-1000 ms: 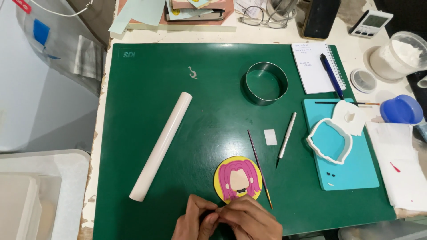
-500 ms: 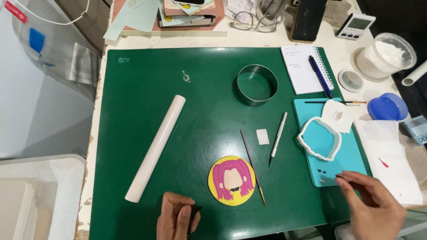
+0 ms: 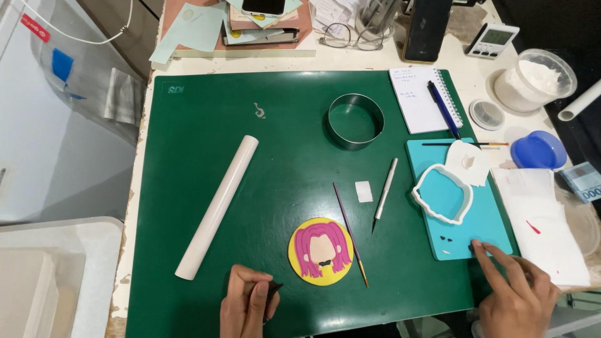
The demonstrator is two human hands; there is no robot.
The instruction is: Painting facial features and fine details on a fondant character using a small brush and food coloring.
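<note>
My left hand (image 3: pixel 247 307) rests at the near edge of the green cutting mat (image 3: pixel 206 125) and pinches a small black piece (image 3: pixel 274 288) between its fingertips. Just right of it lies a round yellow disc with a pink-haired face (image 3: pixel 321 251). My right hand (image 3: pixel 513 294) reaches onto the near right corner of a teal board (image 3: pixel 482 219), its fingers spread and touching the surface close to tiny black bits (image 3: pixel 447 238). A white cutter outline (image 3: pixel 442 193) lies on that board.
A white rolling pin (image 3: pixel 217 206), a metal ring cutter (image 3: pixel 355 121), a thin brush (image 3: pixel 350 234), a metal-tipped tool (image 3: pixel 384 194) and a small white square (image 3: pixel 364 191) lie on the mat. A notepad with pen (image 3: pixel 424 99), white paper sheets (image 3: pixel 541 219), a blue lid (image 3: pixel 537 150) and a powder tub (image 3: pixel 534 80) sit right.
My two hands were together at the mat's near edge; the right one has since moved right to the teal board and settled on its corner. The left hand stays put.
</note>
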